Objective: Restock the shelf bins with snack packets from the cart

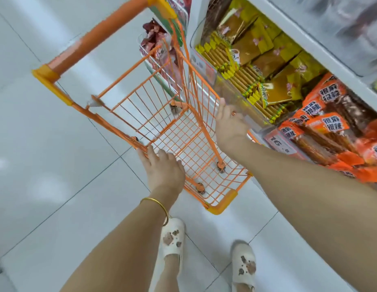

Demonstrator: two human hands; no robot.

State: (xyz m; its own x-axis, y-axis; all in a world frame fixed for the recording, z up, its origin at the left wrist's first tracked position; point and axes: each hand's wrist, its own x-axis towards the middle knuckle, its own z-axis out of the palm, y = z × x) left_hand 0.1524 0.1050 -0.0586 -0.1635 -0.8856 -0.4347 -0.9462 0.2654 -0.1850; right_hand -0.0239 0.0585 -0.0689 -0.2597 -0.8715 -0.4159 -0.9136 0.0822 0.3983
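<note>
An orange wire cart (162, 114) stands on the floor beside the shelf; I see no packets in its basket. My left hand (163, 169) grips the cart's left rim, fingers curled over the wire. My right hand (229, 125) grips the cart's right rim, close against a clear shelf bin (231, 89) filled with yellow snack packets (265, 60). The neighbouring bin holds orange snack packets (328, 127) with a price tag (281, 142) on its front.
A wire rack with red packets (157, 42) hangs beyond the cart at the shelf end. A white shelf board (305, 36) overhangs the bins. My feet in white shoes (172, 239) stand on the pale tiled floor (57, 186) just behind the cart.
</note>
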